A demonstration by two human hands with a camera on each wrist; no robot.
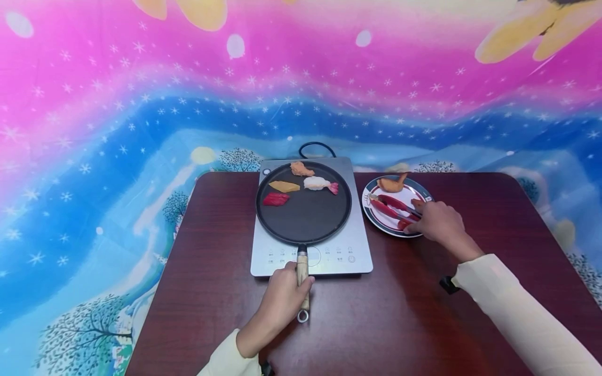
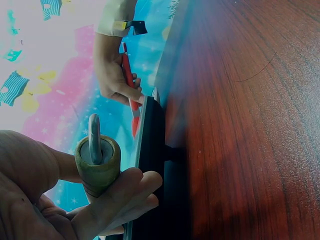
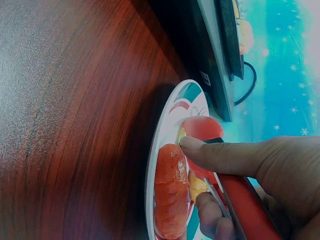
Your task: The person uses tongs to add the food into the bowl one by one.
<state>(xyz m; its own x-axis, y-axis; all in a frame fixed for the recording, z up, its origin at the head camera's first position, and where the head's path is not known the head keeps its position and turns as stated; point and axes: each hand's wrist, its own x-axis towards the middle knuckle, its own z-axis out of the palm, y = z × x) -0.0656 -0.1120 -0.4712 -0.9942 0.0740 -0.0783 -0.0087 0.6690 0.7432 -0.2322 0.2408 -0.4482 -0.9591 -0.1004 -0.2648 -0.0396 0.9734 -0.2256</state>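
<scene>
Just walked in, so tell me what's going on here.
A person's left hand grips the wooden handle of a round black pan on a flat silver cooktop. A red piece, a yellow slice, a white-and-pink piece and an orange-brown piece lie in the pan. The right hand holds red-and-metal tongs over a dark-rimmed round white plate bearing more food.

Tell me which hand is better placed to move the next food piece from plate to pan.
Probably the right hand: it holds the red tongs over the plate, with an orange food piece close by. The left hand grips the pan handle, away from the plate.
</scene>
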